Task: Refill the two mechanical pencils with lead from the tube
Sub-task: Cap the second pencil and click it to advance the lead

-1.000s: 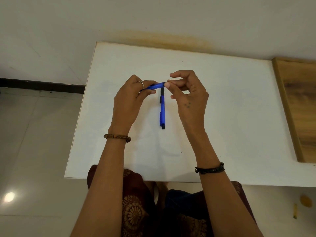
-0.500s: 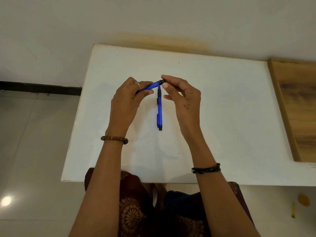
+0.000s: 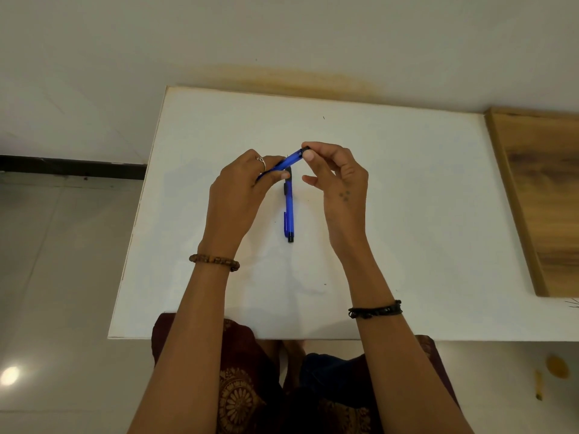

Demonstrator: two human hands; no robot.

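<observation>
My left hand: closed around the blue plastic mechanical pencil, tilted up rightward.
My right hand: fingertips pinch its black end cap.
Second blue pencil: flat on the white table, between my hands.

Soft, even light on the white table; faint shadows below the forearms, glare spot lower-left of it, edges bowed.

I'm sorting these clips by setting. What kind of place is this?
Probably a room in a home: a plain white table against a stained wall, a glossy tiled floor, and a person seated there handling a blue pencil.
</observation>
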